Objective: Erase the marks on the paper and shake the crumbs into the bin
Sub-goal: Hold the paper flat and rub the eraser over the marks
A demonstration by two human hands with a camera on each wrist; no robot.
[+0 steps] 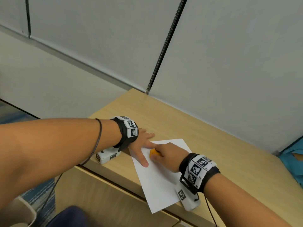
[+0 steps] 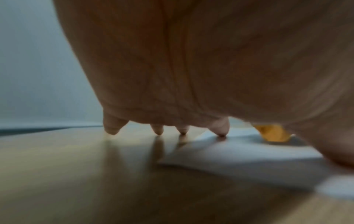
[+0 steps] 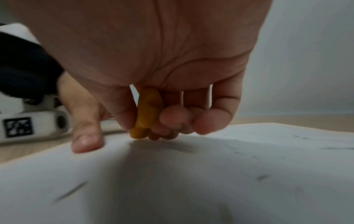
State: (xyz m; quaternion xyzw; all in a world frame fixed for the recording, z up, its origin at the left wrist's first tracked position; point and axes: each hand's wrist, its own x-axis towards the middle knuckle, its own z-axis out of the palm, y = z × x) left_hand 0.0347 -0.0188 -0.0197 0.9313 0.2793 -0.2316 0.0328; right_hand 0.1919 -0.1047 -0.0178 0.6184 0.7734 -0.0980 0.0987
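A white sheet of paper lies skewed on the wooden desk, its near corner over the front edge. My left hand lies flat with spread fingers and presses the sheet's far left corner; its fingertips touch paper and wood. Beside it my right hand grips an orange eraser and holds its tip on the sheet. In the right wrist view the eraser is pinched between thumb and fingers, and faint dark streaks lie on the paper.
Grey partition panels rise right behind the desk. A teal cloth lies at the desk's right end. Below the front edge are drawer fronts. A beige rimmed thing and a dark blue object sit on the floor at lower left.
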